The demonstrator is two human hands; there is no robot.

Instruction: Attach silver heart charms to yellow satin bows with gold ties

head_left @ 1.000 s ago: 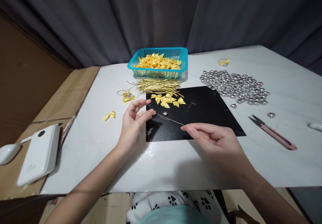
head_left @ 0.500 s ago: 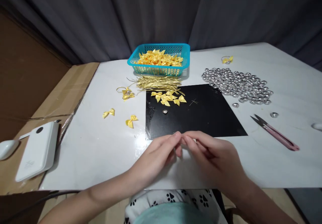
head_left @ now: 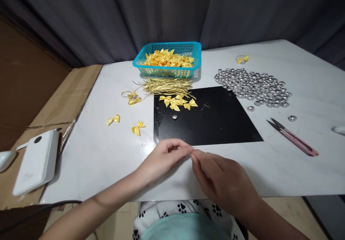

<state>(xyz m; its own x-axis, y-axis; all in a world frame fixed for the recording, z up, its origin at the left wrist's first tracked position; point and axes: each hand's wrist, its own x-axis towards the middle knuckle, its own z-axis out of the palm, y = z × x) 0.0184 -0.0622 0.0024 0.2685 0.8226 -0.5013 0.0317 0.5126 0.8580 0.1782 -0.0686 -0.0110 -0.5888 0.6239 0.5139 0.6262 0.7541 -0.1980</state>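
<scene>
Fingers [head_left: 185,149] of the left hand [head_left: 165,158] and right hand [head_left: 226,180] are pinched together, tips meeting by the near edge of the black mat [head_left: 215,127]; what lies between them cannot be told. On the mat sits one heart [head_left: 174,117], yellow bows [head_left: 175,106] beyond it, then gold wires [head_left: 167,86]. Right on the worktop [head_left: 99,171] are heaped hearts [head_left: 253,87] and snips [head_left: 296,139]; a blue basket [head_left: 164,67] stands far.

Bare forearms [head_left: 94,206], mint-green top [head_left: 175,229], white bottoms [head_left: 155,209] with black paw prints [head_left: 182,207], trousers perhaps
</scene>
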